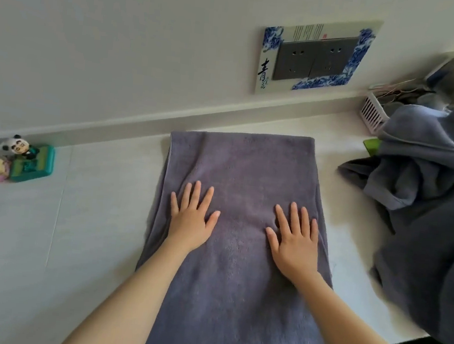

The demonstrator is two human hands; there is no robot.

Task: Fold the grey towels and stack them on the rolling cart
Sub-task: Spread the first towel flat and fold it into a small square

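Left hand (pixel 191 218) and right hand (pixel 294 242) press flat, fingers spread, on a soft, limp grey towel (pixel 246 168); best lifted by its corners

1. Just the one view: a wide-angle head cam, looking forward and down over a pale smooth countertop (pixel 87 241).
2. It's pretty close, with both forearms reaching in from the bottom edge.
3. Facing a white wall (pixel 121 48), which looks tilted in frame.
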